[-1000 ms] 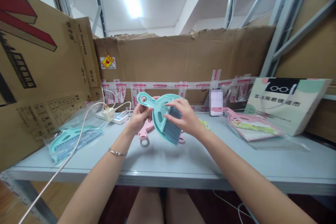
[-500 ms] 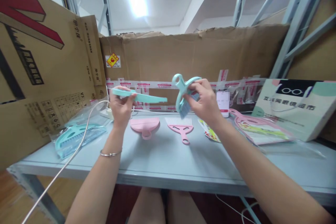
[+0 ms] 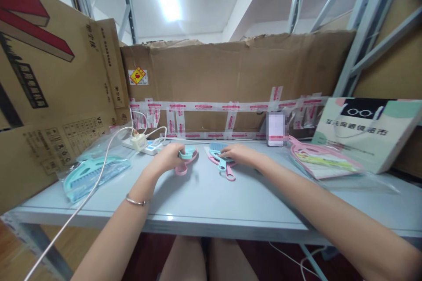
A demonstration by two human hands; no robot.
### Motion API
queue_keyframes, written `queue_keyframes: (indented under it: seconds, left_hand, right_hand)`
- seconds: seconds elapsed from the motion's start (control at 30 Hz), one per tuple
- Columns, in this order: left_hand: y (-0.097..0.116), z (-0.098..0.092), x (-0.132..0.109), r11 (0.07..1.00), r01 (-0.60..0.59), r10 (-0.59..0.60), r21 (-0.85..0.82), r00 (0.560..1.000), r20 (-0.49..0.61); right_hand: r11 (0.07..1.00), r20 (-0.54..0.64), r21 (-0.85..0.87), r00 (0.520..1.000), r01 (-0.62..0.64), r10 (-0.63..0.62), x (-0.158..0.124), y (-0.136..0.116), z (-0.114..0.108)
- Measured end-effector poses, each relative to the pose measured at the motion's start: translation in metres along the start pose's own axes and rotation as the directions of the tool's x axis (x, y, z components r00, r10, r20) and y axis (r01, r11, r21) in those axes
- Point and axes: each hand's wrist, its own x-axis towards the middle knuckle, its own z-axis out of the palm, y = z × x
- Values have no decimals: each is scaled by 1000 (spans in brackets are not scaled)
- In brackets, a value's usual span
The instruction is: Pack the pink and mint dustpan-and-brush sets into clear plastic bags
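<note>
a: where is the turquoise brush [image 3: 216, 152]?

b: it is over the pink brush [image 3: 227, 169], nearer to the back edge of the table [image 3: 204, 202] than to the front edge. its bristles point toward the back edge.

a: and how are the hands?

b: the right hand [image 3: 240, 153] holds the turquoise brush at its right side, bent close on it. the left hand [image 3: 172, 156] grips the turquoise dustpan [image 3: 187, 155], which is over the pink dustpan [image 3: 194, 157]. i cannot tell if these two dustpans touch.

a: what lies farther out?

b: toward the left edge, a bagged turquoise set [image 3: 95, 174]. near the back edge, a power strip [image 3: 152, 148] and an upright phone [image 3: 276, 129]. toward the right edge, a bagged pink set [image 3: 325, 156], just beside a box with a glasses picture [image 3: 362, 140].
</note>
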Motion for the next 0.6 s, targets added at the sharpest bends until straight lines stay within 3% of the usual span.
queue_keyframes:
  seconds: [0.07,0.17,0.23,0.3,0.37,0.4,0.43,0.5,0.53,0.57,0.6]
  left_hand:
    - [2,-3,-6,1000,-28,27,11,993,116]
    - [6,-4,-13,996,-87,82,21,982,169]
    - [7,-1,-14,994,-89,75,58,975,210]
    - [4,1,-13,988,-92,59,121,966,250]
    - [-2,1,-11,973,-90,35,212,967,251]
    - [-5,0,-10,965,-82,19,248,969,245]
    - [-7,-2,-10,962,-68,3,263,971,241]
    - [-9,-8,-9,975,-26,-30,222,969,246]
    - [-9,-11,-9,985,-8,-36,173,967,250]
    - [-8,-13,-10,992,6,-37,124,968,250]
    - [-6,-14,-10,996,22,-43,88,968,246]
  right_hand:
    - [999,-19,35,1000,-10,11,-7,4,-2]
    - [996,-146,36,985,-85,89,-28,16,-14]
    - [979,-248,34,947,-200,202,-53,26,-28]
    - [926,-349,6,868,-376,355,-84,38,-48]
    - [821,-463,-45,740,-569,488,-121,51,-71]
    - [745,-546,-54,644,-665,535,-140,58,-83]
    - [635,-629,-60,523,-771,575,-160,66,-94]
    - [315,-754,19,193,-949,627,-196,82,-112]
    - [199,-778,80,64,-977,625,-212,91,-120]
    - [123,-767,108,-4,-986,642,-226,99,-125]
    - [93,-752,111,-23,-990,659,-237,108,-129]
